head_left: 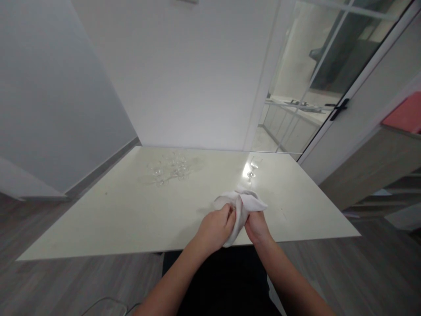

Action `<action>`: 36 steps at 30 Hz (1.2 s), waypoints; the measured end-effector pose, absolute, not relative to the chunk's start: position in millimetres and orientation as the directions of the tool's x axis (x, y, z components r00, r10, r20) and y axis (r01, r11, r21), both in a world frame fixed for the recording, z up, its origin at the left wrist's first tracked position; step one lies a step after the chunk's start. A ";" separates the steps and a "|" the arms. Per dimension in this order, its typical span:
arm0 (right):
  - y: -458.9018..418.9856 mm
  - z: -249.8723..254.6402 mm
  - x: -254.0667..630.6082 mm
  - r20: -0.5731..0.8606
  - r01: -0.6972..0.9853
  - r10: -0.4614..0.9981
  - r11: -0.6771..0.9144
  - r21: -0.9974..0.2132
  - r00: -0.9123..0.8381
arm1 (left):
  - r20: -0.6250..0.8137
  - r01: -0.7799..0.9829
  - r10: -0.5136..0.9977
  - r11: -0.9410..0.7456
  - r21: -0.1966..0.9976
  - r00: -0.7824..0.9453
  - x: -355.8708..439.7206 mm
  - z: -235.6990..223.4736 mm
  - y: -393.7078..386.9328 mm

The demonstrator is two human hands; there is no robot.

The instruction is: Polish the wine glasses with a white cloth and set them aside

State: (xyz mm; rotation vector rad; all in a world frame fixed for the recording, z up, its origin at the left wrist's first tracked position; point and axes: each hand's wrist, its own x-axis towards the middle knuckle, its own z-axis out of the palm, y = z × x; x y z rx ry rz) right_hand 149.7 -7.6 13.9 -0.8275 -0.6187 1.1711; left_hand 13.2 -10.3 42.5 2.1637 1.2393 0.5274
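A white cloth (241, 208) is bunched between my two hands, just above the near edge of the table. My left hand (215, 226) is closed, its fingers gripping the cloth's left side. From the right, my right hand (257, 226) holds the cloth from beneath, with most of its fingers hidden by the fabric. Whether something is wrapped inside the cloth I cannot tell. Beyond my hands, a clear stemmed glass (251, 174) stands alone on the table. Several more clear glasses (177, 166) are grouped at the back left.
The glossy cream table (115, 219) meets a white wall (197, 87) at its far side. A glazed door (296, 96) with a black handle (338, 109) is at the back right. Wooden shelves (371, 162) with a red item (404, 113) on top stand to the right.
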 end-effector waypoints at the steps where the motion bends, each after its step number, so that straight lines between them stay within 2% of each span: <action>1: -6.8 14.7 149.6 0.031 -0.524 0.948 0.202 -0.827 0.316 | 0.051 0.693 0.882 -0.403 0.597 0.469 14.9 42.5 -11.6; 4: -5.4 15.5 148.6 0.085 -0.477 0.933 0.255 -0.841 0.349 | 0.019 0.749 0.880 -0.416 0.516 0.475 18.8 39.5 -12.8; 10: -6.6 10.8 149.1 0.076 -0.490 0.947 0.228 -0.842 0.311 | 0.011 0.769 0.870 -0.442 0.462 0.493 16.8 37.4 -8.8; 13: -6.9 11.7 149.4 0.088 -0.464 0.947 0.232 -0.855 0.310 | 0.019 0.757 0.867 -0.445 0.478 0.498 16.2 40.7 -9.5; 17: -6.6 14.0 152.3 0.123 -0.404 0.941 0.250 -0.880 0.315 | 0.050 0.681 0.842 -0.468 0.562 0.538 12.1 42.8 -6.4; 20: -8.5 12.5 158.9 0.142 -0.321 0.941 0.242 -0.916 0.306 | 0.013 0.518 0.767 -0.446 0.730 0.642 4.3 40.5 0.7; 23: -13.1 11.4 166.3 0.233 -0.148 0.918 0.292 -0.945 0.320 | -0.070 0.352 0.654 -0.311 0.883 0.753 -2.5 37.2 5.1; 25: -15.6 13.7 169.9 0.310 -0.039 0.901 0.337 -0.941 0.302 | -0.068 0.300 0.650 -0.254 0.920 0.757 -3.6 35.6 3.9; 28: -15.7 21.7 174.7 0.361 0.040 0.902 0.362 -0.931 0.238 | 0.027 0.354 0.788 -0.307 0.883 0.615 -1.5 34.4 -1.7; 31: -13.2 31.1 182.5 0.293 0.112 0.950 0.282 -0.953 0.109 | 0.094 0.452 0.852 -0.363 0.815 0.515 -2.5 34.6 -5.0; 33: -13.0 35.6 188.8 0.173 0.204 0.984 0.179 -0.963 -0.046 | 0.016 0.416 0.813 -0.314 0.854 0.582 -7.6 35.6 -3.5; 36: -15.5 37.0 194.3 0.036 0.292 0.974 0.102 -0.951 -0.223 | -0.136 0.358 0.659 -0.214 0.909 0.739 -16.6 38.6 1.1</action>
